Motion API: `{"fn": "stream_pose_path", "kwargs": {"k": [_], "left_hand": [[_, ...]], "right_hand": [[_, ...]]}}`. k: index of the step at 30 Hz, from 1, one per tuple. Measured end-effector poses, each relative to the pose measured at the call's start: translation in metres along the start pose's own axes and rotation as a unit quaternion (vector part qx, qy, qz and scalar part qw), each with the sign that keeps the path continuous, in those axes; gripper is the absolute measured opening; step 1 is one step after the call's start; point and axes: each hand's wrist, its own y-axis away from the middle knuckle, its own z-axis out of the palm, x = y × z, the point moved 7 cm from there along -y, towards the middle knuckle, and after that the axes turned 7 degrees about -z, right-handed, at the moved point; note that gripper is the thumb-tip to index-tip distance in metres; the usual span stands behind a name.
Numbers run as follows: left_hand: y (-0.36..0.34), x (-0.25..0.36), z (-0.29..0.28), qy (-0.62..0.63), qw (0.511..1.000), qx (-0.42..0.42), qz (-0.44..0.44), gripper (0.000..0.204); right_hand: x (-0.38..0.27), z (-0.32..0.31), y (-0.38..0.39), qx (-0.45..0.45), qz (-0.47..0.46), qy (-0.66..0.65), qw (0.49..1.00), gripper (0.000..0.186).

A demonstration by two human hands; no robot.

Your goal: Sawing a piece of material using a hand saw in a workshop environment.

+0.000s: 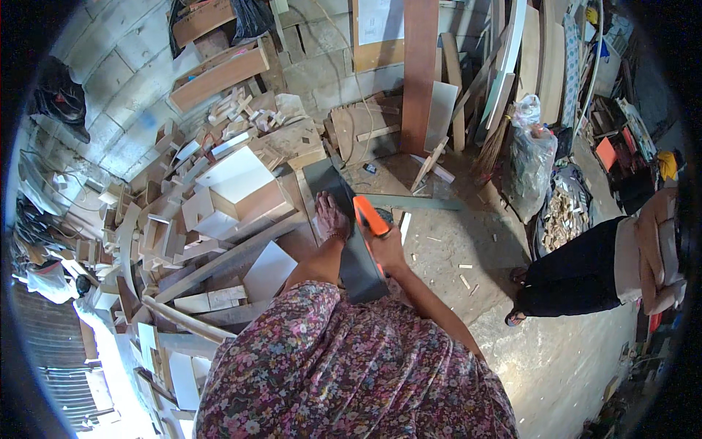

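A long dark grey board [325,175] stretches away from my body, past both hands. My left hand [331,218] lies flat on it with the fingers spread, pressing on its top. Just to the right, my right hand [387,249] is closed around what looks like a handsaw [371,216] with a bright orange handle, beside the board's right edge. Most of its blade is hidden by the hand and the board's edge; a thin orange strip shows below the grip.
Wood offcuts and small box frames [164,230] pile up on the left, with a white panel [270,271] nearer me. Tall boards [420,80] lean on the far wall. A bulging plastic bag [530,164] stands right; a person in dark trousers [570,271] stands beyond.
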Motion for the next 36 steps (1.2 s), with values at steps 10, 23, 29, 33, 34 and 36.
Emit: {"fn": "stream_pose_path", "kwargs": {"k": [10, 23, 29, 33, 34, 36], "left_hand": [[0.001, -0.011, 0.020, 0.046, 0.993, 0.102, 0.041, 0.036], [-0.001, -0.004, 0.011, 0.041, 0.998, 0.049, 0.030, 0.038], [-0.001, -0.018, 0.014, 0.018, 0.997, 0.073, 0.011, 0.037], [-0.002, -0.012, 0.017, 0.066, 0.994, 0.081, 0.009, 0.035], [-0.002, -0.012, 0.013, 0.072, 0.994, 0.081, 0.010, 0.034], [-0.001, -0.011, 0.010, 0.079, 0.994, 0.078, 0.016, 0.032]], "right_hand": [[-0.038, -0.021, 0.028, -0.058, 0.071, 0.013, 0.996, 0.026], [-0.001, 0.013, -0.012, 0.002, -0.006, 0.039, 0.999, 0.020], [-0.041, -0.007, 0.028, -0.071, 0.050, 0.015, 0.996, 0.026], [-0.038, -0.024, 0.045, -0.084, 0.098, -0.026, 0.991, 0.025], [-0.032, -0.020, 0.045, -0.087, 0.099, -0.027, 0.991, 0.025], [-0.010, -0.005, 0.041, -0.068, 0.063, -0.076, 0.993, 0.022]]}}
